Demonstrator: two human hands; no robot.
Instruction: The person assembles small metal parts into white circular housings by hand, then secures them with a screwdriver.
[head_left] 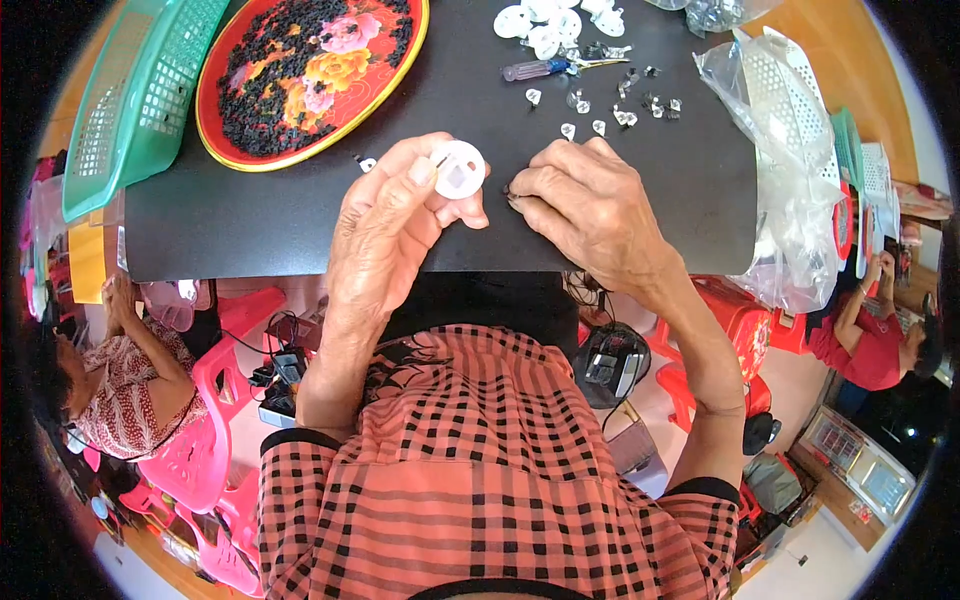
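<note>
My left hand (385, 215) holds a white round plastic disc (462, 168) upright between thumb and fingers, with a squarish greyish recess and a small reddish-brown spot on its face. To the right of it, my right hand (600, 205) rests low at the tabletop with its fingers pinched together. A tiny dark bit shows at those fingertips; what it is cannot be made out. Just beyond the right hand lie small shiny metal pieces (599, 128), scattered over the black table (460, 100). One more small piece (367, 164) sits beside my left fingers.
A red floral tray (240, 160) of small black parts stands at the left, next to a green basket (165, 100). At the far side are more white discs (545, 40) and a screwdriver (533, 70). Clear plastic bags (790, 225) hang over the right edge. Two people sit at the sides.
</note>
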